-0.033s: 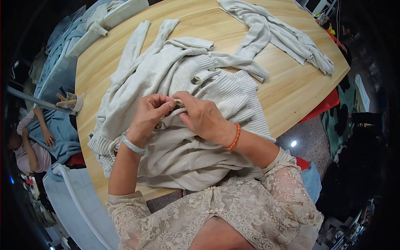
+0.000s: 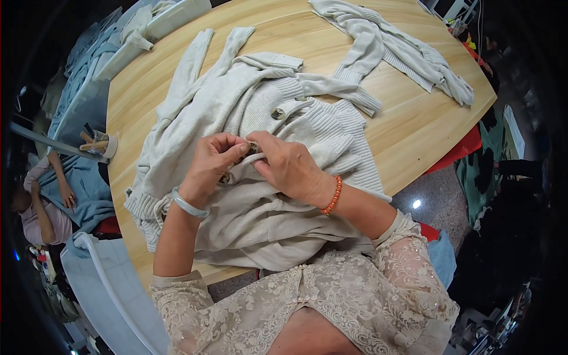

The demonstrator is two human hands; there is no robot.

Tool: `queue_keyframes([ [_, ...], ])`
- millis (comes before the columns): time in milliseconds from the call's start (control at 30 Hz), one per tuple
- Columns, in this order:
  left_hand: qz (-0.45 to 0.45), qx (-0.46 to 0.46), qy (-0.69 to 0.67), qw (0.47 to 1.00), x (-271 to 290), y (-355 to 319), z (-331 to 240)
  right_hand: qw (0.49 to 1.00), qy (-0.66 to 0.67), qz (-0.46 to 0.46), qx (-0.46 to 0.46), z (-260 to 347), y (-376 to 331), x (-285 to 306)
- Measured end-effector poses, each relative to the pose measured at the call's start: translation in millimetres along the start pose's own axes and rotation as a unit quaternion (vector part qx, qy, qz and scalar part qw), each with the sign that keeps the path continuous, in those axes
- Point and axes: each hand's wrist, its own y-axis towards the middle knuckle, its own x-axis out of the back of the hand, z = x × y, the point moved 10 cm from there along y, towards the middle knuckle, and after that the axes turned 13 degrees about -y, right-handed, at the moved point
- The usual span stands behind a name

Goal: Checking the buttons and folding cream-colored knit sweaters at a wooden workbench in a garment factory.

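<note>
A cream knitted cardigan [image 2: 260, 195] lies spread and rumpled across the near part of a round wooden table [image 2: 414, 130], its sleeves thrown up toward the far side. Both hands meet over its front edge at a small button [image 2: 253, 147]. The left hand [image 2: 212, 163], with a pale bangle [image 2: 189, 205] on the wrist, pinches the knit beside the button with curled fingers. The right hand [image 2: 290, 165], with an orange bead bracelet [image 2: 333, 195] on the wrist, has its thumb and forefinger closed on the button and the cloth under it. A second, larger button [image 2: 278, 113] shows higher up on the same garment. Another pale knitted garment [image 2: 390, 47] lies well apart at the table's far right. At the left edge, another person [image 2: 41, 207] sits over blue cloth.
</note>
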Motion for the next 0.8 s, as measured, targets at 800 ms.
queue_keyframes([
  [800, 0.035, -0.163, 0.278, 0.946, -17, -41, -24, 0.988, 0.058, 0.112, 0.085, 4, -6, -1],
])
